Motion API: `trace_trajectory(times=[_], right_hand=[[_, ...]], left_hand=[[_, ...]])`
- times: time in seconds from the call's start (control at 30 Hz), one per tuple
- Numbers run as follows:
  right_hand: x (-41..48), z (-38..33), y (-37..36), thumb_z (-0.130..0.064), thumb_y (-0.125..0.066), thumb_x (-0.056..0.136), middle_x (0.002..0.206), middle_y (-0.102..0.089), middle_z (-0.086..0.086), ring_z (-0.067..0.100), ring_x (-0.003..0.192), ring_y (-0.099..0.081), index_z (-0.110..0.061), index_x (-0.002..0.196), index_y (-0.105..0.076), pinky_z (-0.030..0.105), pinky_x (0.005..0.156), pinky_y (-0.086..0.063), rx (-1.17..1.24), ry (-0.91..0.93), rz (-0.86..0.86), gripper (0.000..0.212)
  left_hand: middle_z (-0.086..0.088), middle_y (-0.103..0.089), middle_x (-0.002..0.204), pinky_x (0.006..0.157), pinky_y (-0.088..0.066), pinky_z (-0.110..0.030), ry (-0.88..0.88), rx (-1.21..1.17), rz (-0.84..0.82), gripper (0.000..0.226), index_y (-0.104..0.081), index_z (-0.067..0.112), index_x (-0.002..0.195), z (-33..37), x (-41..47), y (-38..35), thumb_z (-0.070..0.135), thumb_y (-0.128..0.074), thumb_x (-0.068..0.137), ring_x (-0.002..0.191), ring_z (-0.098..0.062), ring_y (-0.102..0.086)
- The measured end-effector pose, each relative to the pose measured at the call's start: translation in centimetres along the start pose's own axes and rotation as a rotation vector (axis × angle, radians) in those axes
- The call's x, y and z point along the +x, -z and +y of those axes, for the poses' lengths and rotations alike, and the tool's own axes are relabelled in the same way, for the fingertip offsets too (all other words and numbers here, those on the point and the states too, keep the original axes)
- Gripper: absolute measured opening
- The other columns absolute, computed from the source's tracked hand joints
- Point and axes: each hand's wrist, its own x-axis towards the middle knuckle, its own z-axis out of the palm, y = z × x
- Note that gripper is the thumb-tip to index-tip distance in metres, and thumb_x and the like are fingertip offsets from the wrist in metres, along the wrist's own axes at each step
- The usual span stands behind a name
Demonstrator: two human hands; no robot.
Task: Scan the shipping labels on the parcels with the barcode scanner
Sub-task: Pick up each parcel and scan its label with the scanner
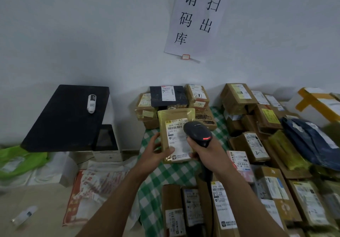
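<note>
My left hand point(153, 151) holds a flat brown parcel point(174, 119) taped in yellow, tilted up off the green checked tablecloth point(171, 174); my thumb lies across its lower front. A white shipping label point(175, 139) with a barcode faces me. My right hand point(206, 151) grips the handle of a black barcode scanner point(197, 131). The scanner's head is over the label's right side, and a red light glows on its back. Its cable point(209, 187) hangs down toward the near parcels.
Many labelled cardboard parcels lie heaped at the back point(171, 97), the right point(257, 145) and the near edge point(220, 203). A dark blue bag point(311, 137) lies at the right. Left of the table stands a white printer point(104, 145) under a black board point(68, 115). A paper sign point(198, 18) hangs on the wall.
</note>
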Motion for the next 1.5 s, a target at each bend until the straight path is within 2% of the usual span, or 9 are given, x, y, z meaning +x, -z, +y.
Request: trace_trajectory(times=[0.17,0.3,0.37,0.57,0.77,0.97,1.1,1.33,1.5], right_hand=[[-1.1,-1.2,-0.7,-0.028,-0.073,0.097,0.093,-0.073,-0.005,0.011,0.067,-0.072,-0.026,0.125,-0.065,0.017,0.057,-0.053,-0.061,0.004,-0.014,0.029],[-2.1,-1.4,-1.4,-0.031,-0.072,0.098,0.095,-0.073,-0.004,0.005,0.064,-0.068,-0.031,0.128,-0.063,0.014,0.055,-0.049,-0.141,0.018,-0.044,0.031],[-2.7,-1.4,-2.0,-0.033,-0.072,0.097,0.099,-0.072,-0.005,0.004,0.068,-0.066,-0.033,0.132,-0.061,0.016,0.056,-0.049,-0.169,0.018,-0.077,0.037],[-4.0,-1.9,-2.8,-0.034,-0.076,0.095,0.081,-0.072,-0.006,0.003,0.058,-0.06,-0.033,0.129,-0.065,0.017,0.054,-0.049,-0.206,0.019,-0.122,0.036],[-4.8,-2.5,-3.5,-0.037,-0.071,0.098,0.093,-0.079,0.01,0.008,0.056,-0.056,-0.021,0.114,-0.073,0.026,0.059,-0.048,-0.287,-0.017,-0.208,0.023],[-5.1,-2.3,-3.7,-0.041,-0.071,0.097,0.08,-0.076,0.003,0.009,0.058,-0.056,-0.031,0.116,-0.071,0.026,0.058,-0.047,-0.292,-0.038,-0.234,0.021],[-5.1,-2.3,-3.6,-0.042,-0.071,0.097,0.078,-0.073,0.002,0.01,0.059,-0.058,-0.032,0.12,-0.069,0.027,0.059,-0.049,-0.293,-0.041,-0.24,0.025],[-5.1,-2.2,-3.4,-0.043,-0.071,0.097,0.079,-0.073,0.001,0.007,0.06,-0.059,-0.038,0.126,-0.064,0.025,0.06,-0.05,-0.297,-0.044,-0.251,0.031],[-4.9,-2.2,-3.1,-0.043,-0.071,0.097,0.079,-0.074,0.002,0.008,0.058,-0.058,-0.038,0.126,-0.065,0.027,0.06,-0.049,-0.277,-0.047,-0.25,0.031]], left_hand=[[0.002,-0.051,0.147,0.086,-0.06,-0.031,-0.09,-0.008,0.126,0.103,-0.029,0.045,0.156,0.5,-1.4,0.7,0.034,-0.089,0.074,0.123,-0.014,-0.058],[0.006,-0.05,0.143,0.064,-0.054,-0.016,-0.129,0.014,0.244,0.098,-0.025,0.04,0.159,0.8,-1.8,1.3,0.018,-0.084,0.084,0.108,-0.002,-0.056],[0.003,-0.05,0.146,0.071,-0.055,-0.021,-0.132,0.013,0.291,0.099,-0.026,0.041,0.159,0.7,-1.7,1.7,0.016,-0.085,0.083,0.114,-0.01,-0.057],[-0.002,-0.049,0.15,0.094,-0.059,-0.046,-0.112,0.02,0.368,0.101,-0.028,0.043,0.155,0.6,-1.9,2.5,0.016,-0.089,0.079,0.128,-0.024,-0.055],[-0.003,-0.051,0.148,0.082,-0.053,-0.025,-0.131,0.015,0.384,0.1,-0.028,0.034,0.157,0.6,-2.5,3.1,0.012,-0.087,0.08,0.128,-0.022,-0.055],[0.0,-0.051,0.146,0.083,-0.053,-0.026,-0.137,0.026,0.412,0.098,-0.031,0.035,0.156,0.6,-2.9,3.6,0.011,-0.087,0.08,0.126,-0.021,-0.055],[0.006,-0.052,0.135,0.074,-0.052,-0.019,-0.132,0.028,0.425,0.094,-0.033,0.033,0.154,0.6,-3.0,3.6,0.01,-0.086,0.081,0.124,-0.019,-0.056],[0.004,-0.05,0.141,0.079,-0.051,-0.023,-0.125,0.071,0.432,0.096,-0.032,0.034,0.155,0.4,-2.8,3.8,0.011,-0.087,0.08,0.128,-0.021,-0.053],[-0.002,-0.051,0.147,0.093,-0.055,-0.039,-0.123,0.082,0.444,0.098,-0.032,0.036,0.155,0.1,-2.5,4.0,0.012,-0.088,0.078,0.13,-0.025,-0.054]])
